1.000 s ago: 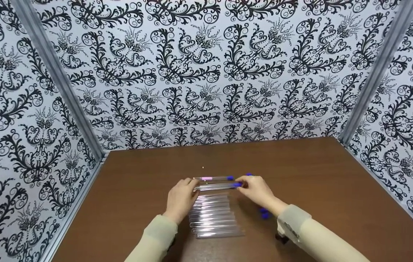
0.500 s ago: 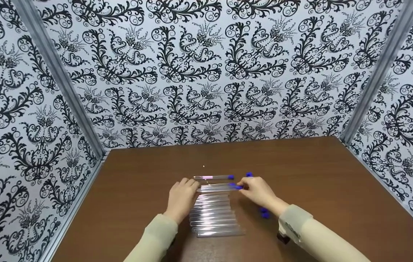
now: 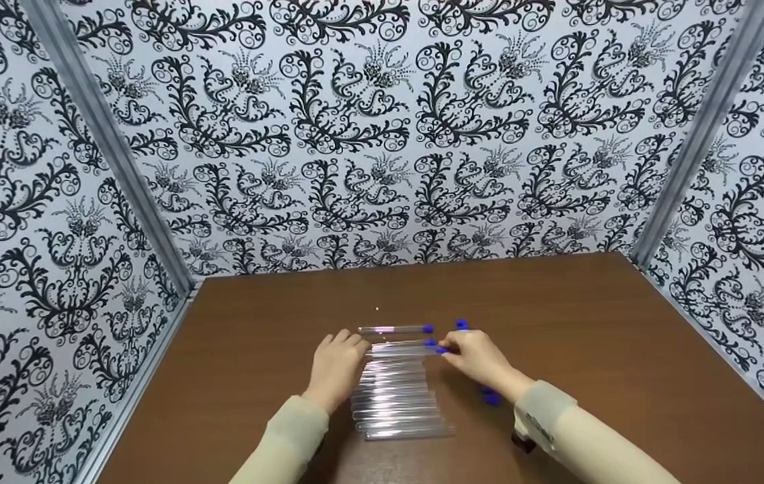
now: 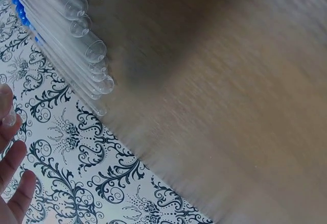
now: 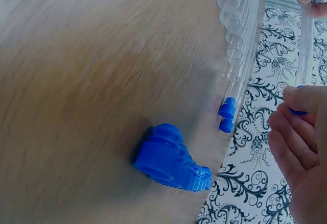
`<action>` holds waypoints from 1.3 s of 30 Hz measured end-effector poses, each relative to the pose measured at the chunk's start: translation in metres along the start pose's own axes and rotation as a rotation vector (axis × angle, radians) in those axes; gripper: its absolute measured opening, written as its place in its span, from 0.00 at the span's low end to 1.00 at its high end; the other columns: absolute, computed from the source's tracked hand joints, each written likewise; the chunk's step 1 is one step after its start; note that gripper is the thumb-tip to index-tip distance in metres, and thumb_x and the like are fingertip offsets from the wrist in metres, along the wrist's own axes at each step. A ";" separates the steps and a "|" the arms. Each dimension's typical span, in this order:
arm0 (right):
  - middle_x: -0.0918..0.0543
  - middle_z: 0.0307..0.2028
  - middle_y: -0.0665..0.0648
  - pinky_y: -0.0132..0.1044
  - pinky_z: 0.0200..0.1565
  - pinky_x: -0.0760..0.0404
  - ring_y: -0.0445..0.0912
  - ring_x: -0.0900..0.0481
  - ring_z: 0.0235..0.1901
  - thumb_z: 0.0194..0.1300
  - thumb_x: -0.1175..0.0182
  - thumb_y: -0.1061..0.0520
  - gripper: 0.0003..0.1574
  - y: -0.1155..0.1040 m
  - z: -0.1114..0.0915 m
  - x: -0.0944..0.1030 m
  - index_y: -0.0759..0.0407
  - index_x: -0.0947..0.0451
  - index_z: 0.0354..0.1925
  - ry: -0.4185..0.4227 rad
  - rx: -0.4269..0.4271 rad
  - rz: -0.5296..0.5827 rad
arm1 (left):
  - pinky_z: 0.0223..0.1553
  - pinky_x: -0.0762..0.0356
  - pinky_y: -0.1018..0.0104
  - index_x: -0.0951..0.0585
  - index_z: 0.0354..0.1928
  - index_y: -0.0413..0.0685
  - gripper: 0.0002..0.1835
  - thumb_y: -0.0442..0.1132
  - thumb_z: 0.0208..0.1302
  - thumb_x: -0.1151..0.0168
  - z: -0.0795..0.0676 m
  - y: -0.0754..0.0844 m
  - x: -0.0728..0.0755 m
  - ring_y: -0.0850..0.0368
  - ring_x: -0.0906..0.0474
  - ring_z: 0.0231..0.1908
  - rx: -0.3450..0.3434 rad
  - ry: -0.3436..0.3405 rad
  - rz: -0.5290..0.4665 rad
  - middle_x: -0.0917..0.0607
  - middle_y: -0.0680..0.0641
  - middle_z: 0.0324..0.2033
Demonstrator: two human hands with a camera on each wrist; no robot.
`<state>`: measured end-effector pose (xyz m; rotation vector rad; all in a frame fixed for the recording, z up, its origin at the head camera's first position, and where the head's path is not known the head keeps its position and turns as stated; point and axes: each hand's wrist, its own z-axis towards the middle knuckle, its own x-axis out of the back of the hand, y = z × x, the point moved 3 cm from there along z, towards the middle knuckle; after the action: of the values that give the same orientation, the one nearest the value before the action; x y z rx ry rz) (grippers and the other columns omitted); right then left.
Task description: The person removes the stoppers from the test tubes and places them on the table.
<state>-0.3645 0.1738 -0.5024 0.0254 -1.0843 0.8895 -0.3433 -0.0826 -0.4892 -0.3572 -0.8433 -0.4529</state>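
In the head view my left hand (image 3: 338, 366) grips the closed end of a clear test tube (image 5: 305, 45) at the left of a row of tubes. The tube's rounded tip shows between thumb and finger in the left wrist view. My right hand (image 3: 477, 353) pinches a blue cap (image 3: 442, 349) at the tube's other end, and the right wrist view has the tube stretched between both hands. Beyond it lie a capped tube (image 3: 392, 329) and another blue-capped one (image 3: 430, 342). Several uncapped tubes (image 3: 399, 407) lie side by side nearer to me.
Loose blue caps (image 5: 168, 157) stand in a line on the brown table (image 3: 274, 302) to the right, partly hidden by my right hand and wrist in the head view. Patterned walls (image 3: 382, 168) with grey metal posts (image 3: 698, 148) enclose the table's back and sides.
My right hand, with the blue cap, has shifted slightly toward me. The second capped tube's cap shows more clearly now beyond the held one. My left hand has barely moved.
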 end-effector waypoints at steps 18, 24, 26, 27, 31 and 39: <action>0.17 0.29 0.53 0.35 0.32 0.19 0.46 0.19 0.28 0.49 0.27 0.67 0.11 0.000 -0.001 -0.007 0.60 0.21 0.30 0.123 0.125 -0.118 | 0.40 0.23 0.53 0.15 0.32 0.51 0.06 0.38 0.51 0.28 0.002 -0.001 0.000 0.54 0.24 0.36 0.021 -0.061 -0.008 0.18 0.53 0.30; 0.17 0.29 0.53 0.33 0.32 0.19 0.45 0.18 0.28 0.47 0.26 0.68 0.13 -0.001 0.000 -0.008 0.61 0.21 0.30 0.165 0.178 -0.131 | 0.39 0.23 0.54 0.15 0.32 0.51 0.06 0.37 0.51 0.28 0.001 -0.002 0.000 0.53 0.24 0.36 0.028 -0.074 -0.018 0.19 0.53 0.30; 0.17 0.29 0.53 0.33 0.31 0.19 0.45 0.18 0.28 0.46 0.26 0.68 0.14 -0.001 0.001 -0.007 0.61 0.21 0.30 0.187 0.202 -0.143 | 0.39 0.23 0.54 0.15 0.32 0.50 0.06 0.37 0.51 0.28 0.002 -0.003 0.000 0.53 0.24 0.35 0.025 -0.075 -0.017 0.19 0.53 0.29; 0.17 0.29 0.53 0.33 0.32 0.19 0.45 0.18 0.28 0.46 0.26 0.68 0.14 -0.001 0.002 -0.006 0.61 0.21 0.30 0.196 0.212 -0.149 | 0.40 0.23 0.53 0.15 0.33 0.50 0.06 0.37 0.51 0.28 0.002 -0.003 0.001 0.53 0.24 0.36 0.024 -0.077 -0.016 0.18 0.53 0.30; 0.16 0.30 0.53 0.34 0.35 0.18 0.46 0.17 0.30 0.46 0.26 0.69 0.14 -0.002 0.002 -0.005 0.61 0.20 0.31 0.190 0.217 -0.135 | 0.42 0.22 0.51 0.14 0.34 0.50 0.06 0.37 0.53 0.29 0.002 -0.003 0.001 0.52 0.23 0.37 0.032 -0.104 -0.018 0.17 0.52 0.32; 0.16 0.29 0.53 0.35 0.33 0.19 0.46 0.18 0.29 0.45 0.26 0.69 0.14 0.000 0.001 -0.006 0.61 0.20 0.29 0.219 0.187 -0.100 | 0.43 0.22 0.50 0.14 0.35 0.51 0.05 0.38 0.55 0.32 0.001 -0.003 0.000 0.52 0.21 0.39 0.049 -0.119 -0.017 0.16 0.52 0.33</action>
<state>-0.3665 0.1691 -0.5065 0.1332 -0.7872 0.8786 -0.3455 -0.0846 -0.4879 -0.3342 -0.9723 -0.4294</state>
